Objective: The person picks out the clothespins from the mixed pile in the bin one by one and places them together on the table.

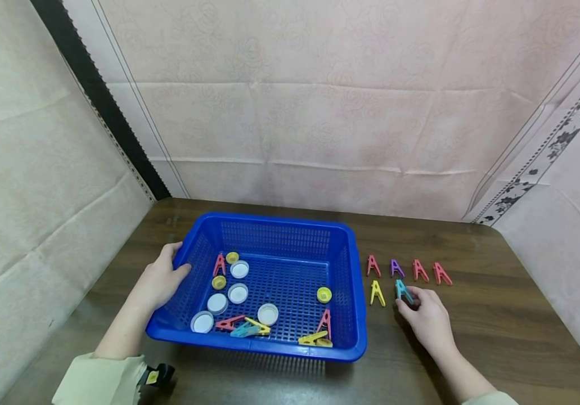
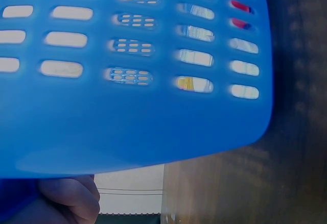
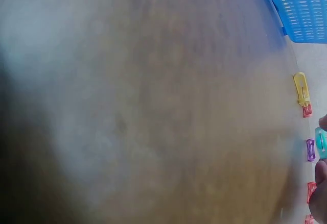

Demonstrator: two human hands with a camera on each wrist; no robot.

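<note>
My left hand (image 1: 160,281) grips the left rim of a blue plastic basket (image 1: 358,292), its thumb over the edge. In the left wrist view the basket wall (image 2: 153,122) fills most of the picture, with the fingers (image 2: 71,196) partly visible below. To the basket's right, my right hand (image 1: 426,320) pinches a teal clothespin (image 1: 401,289) at the table. Beside that clothespin lies a yellow clothespin (image 1: 377,293). Behind them is a row of a purple clothespin (image 1: 396,268) and several red clothespins (image 1: 419,270).
Inside the basket lie several white bottle caps (image 1: 238,293), several yellow caps (image 1: 324,294), and red, yellow and teal clothespins (image 1: 245,329). The brown wooden table (image 1: 492,304) meets cloth-covered walls (image 1: 320,124) at the back and sides.
</note>
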